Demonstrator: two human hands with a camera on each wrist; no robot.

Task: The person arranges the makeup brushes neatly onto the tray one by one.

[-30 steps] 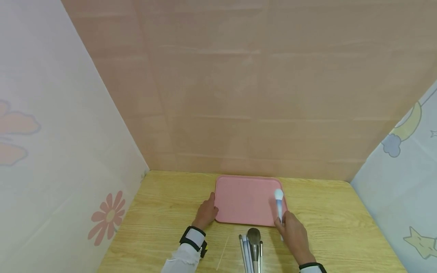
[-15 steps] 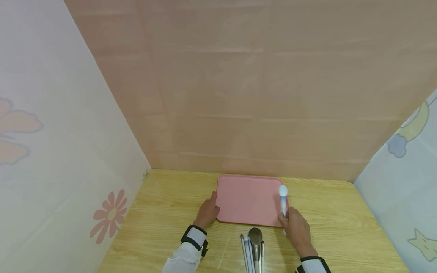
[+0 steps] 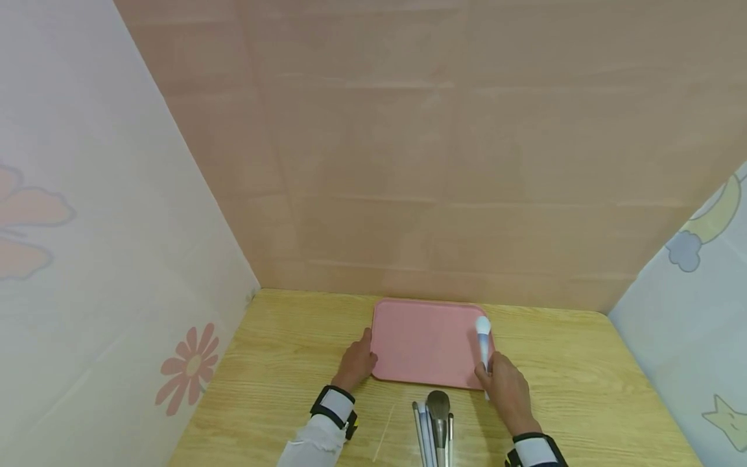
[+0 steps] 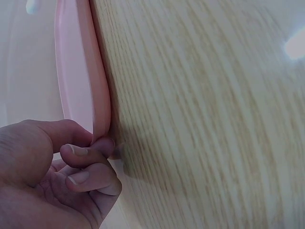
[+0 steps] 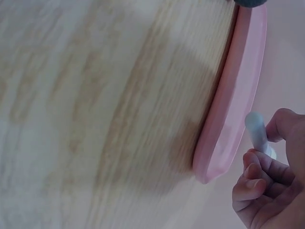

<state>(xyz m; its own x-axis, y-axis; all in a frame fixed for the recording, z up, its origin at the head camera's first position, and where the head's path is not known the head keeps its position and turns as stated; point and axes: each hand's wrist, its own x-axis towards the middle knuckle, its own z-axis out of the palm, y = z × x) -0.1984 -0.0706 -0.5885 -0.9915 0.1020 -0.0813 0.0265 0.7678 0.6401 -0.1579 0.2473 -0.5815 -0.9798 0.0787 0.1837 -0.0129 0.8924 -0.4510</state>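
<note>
A pink rectangular tray (image 3: 426, 344) lies flat on the table. At its left side my left hand (image 3: 354, 364) pinches the rim near the front corner; in the left wrist view the thumb and fingertips (image 4: 78, 177) meet at the tray corner (image 4: 100, 109). My right hand (image 3: 509, 394) pinches a makeup brush (image 3: 483, 344) by its pale handle, white bristles pointing away from me, over the tray's right side. The right wrist view shows the handle end (image 5: 256, 131) between thumb and fingers, close by the other front corner of the tray (image 5: 228, 119).
Several makeup brushes lie together on the wooden table (image 3: 292, 402) in front of the tray, the largest a dark fluffy brush (image 3: 438, 405). A brown sheet (image 3: 432, 162) rises behind the table. Patterned panels flank it left (image 3: 117, 311) and right (image 3: 688, 350).
My right hand has moved slightly right and away from me with the makeup brush, nearer the tray's right edge. The left hand keeps its hold on the tray. The head view has shifted slightly.
</note>
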